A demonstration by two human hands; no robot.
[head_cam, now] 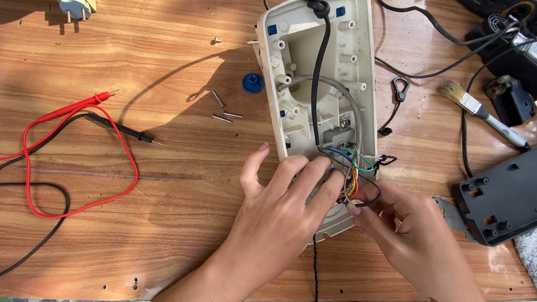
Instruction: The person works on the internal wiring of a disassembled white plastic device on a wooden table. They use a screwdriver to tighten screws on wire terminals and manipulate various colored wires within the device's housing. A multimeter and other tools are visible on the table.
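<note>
My left hand (288,195) presses flat on the opened cream appliance housing (320,101) on the wooden table (163,190), while my right hand (402,224) pinches its coloured wires (352,166), mid-wiring work needing delicate fingertip control.

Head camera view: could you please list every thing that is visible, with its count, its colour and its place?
Opened casing: one, cream, upper centre of the table.
Coloured wires: a bundle of several, blue, green, red and others, lower part of the casing.
Black cable: one, runs down inside the casing.
Screws: four, silver, left of the casing.
Round cap: one, blue, beside the casing.
Test probes: two, red and black, left side.
Plug: one, pale, top left edge.
Brush: one, white handle, right side.
Black plastic parts: several, right side.
Wooden table: one, brown.
Left hand: presses on the casing's lower end.
Right hand: fingers at the wires.
</note>
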